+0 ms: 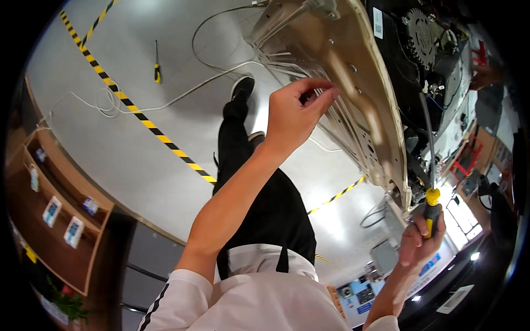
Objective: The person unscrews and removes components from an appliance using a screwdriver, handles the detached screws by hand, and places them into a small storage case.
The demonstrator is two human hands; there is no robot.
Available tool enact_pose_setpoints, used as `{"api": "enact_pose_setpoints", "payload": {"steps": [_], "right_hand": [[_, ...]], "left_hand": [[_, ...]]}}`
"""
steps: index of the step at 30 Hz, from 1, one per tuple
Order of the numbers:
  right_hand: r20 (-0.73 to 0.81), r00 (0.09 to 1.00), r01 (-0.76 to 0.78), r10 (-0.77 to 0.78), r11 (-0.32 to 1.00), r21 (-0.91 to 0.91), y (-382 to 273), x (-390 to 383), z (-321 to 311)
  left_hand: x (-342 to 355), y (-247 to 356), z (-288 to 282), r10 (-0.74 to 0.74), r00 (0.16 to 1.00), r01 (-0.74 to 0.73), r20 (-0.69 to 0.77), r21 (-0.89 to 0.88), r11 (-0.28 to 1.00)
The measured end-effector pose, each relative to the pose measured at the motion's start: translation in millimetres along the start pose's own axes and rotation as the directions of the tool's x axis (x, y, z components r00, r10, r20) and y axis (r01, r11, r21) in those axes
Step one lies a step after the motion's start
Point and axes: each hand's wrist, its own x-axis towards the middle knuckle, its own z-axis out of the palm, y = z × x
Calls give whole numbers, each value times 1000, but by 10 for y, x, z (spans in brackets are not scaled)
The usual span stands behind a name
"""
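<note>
My right hand is wrapped round the black and yellow handle of a long screwdriver. Its thin metal shaft reaches up into the dark, open mechanical part of a vehicle, where the tip is close to small fittings. In front of a beige metal car panel, my left hand is raised with thumb and fingertips brought together. Whatever the pinch may hold is too small or hidden to tell.
Another screwdriver lies on the grey floor. A white cable trails across yellow-black floor tape toward the panel. Left stands a wooden shelf unit. Another person's hand shows at the far right.
</note>
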Motion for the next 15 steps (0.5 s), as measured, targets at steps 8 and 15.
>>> {"api": "enact_pose_setpoints", "payload": {"steps": [8, 15], "right_hand": [[-55, 997, -61, 61, 998, 12, 261, -424, -145], [-56, 993, -111, 108, 992, -54, 414, -591, -273]], "left_hand": [[-72, -8, 2, 162, 983, -168, -91, -57, 984], [138, 123, 116, 264, 961, -264, -79, 7, 964]]}}
